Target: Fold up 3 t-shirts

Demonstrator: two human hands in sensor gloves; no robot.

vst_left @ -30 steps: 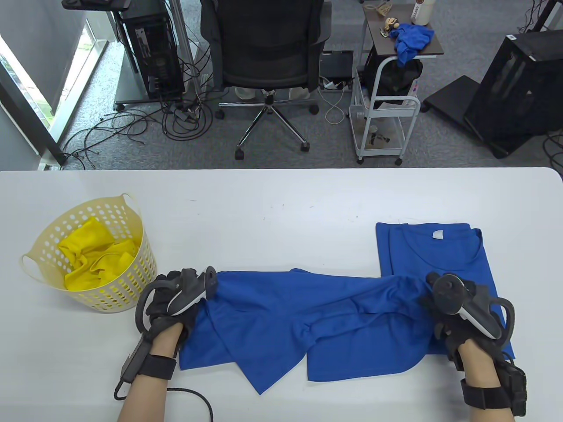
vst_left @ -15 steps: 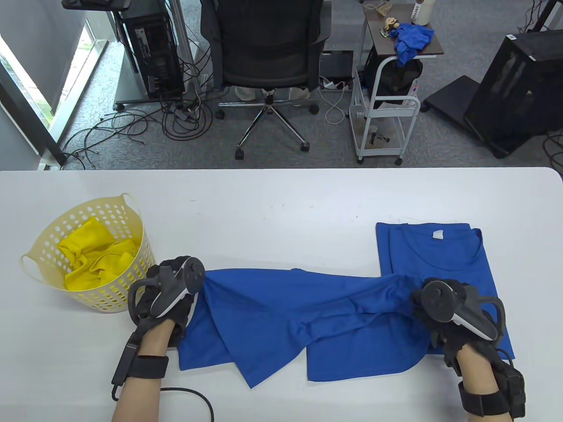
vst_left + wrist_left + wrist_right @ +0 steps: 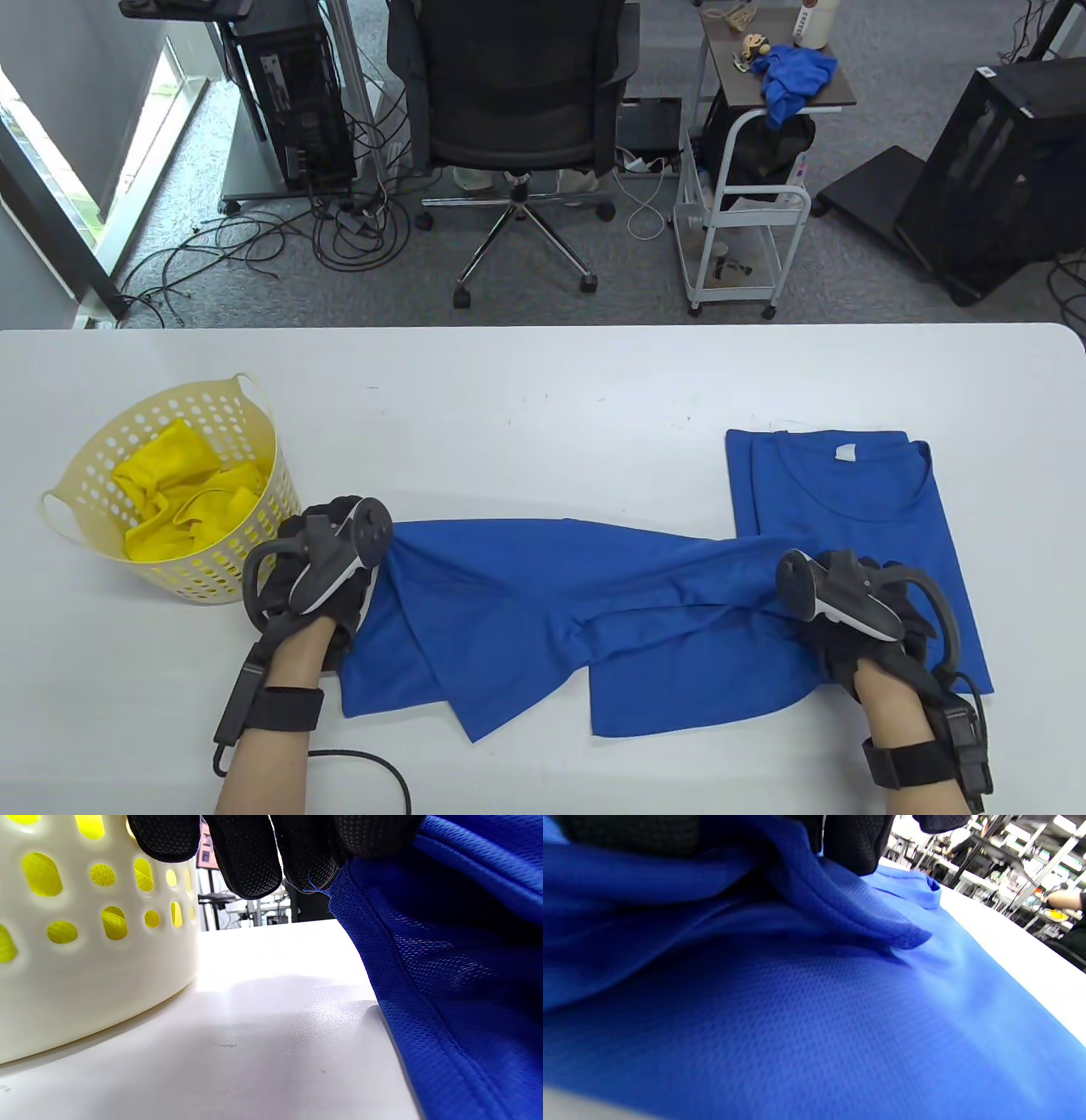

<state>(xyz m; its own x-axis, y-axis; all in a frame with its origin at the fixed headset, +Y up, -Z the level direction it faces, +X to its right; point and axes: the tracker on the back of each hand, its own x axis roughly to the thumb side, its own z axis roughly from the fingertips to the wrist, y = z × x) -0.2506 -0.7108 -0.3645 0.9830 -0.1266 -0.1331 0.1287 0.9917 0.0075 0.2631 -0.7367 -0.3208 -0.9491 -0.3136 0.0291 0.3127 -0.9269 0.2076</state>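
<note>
Along the near edge of the white table (image 3: 543, 382), a loose blue mesh t-shirt (image 3: 543, 620) lies stretched sideways between both hands. The left hand (image 3: 318, 577) pinches one end of it just beside the cream perforated plastic basket (image 3: 254, 509) holding yellow cloth (image 3: 182, 501); the left wrist view shows fingertips (image 3: 314, 870) curled onto the hem. The right hand (image 3: 857, 611) grips the other end, fabric bunched under its curled fingers, over the corner of an already folded blue t-shirt (image 3: 840, 501). This looks like the second shirt's spreading step: it is taut but creased. Next, I judge, it needs laying flat clear of the folded one, keeping both pinches firm.
</note>
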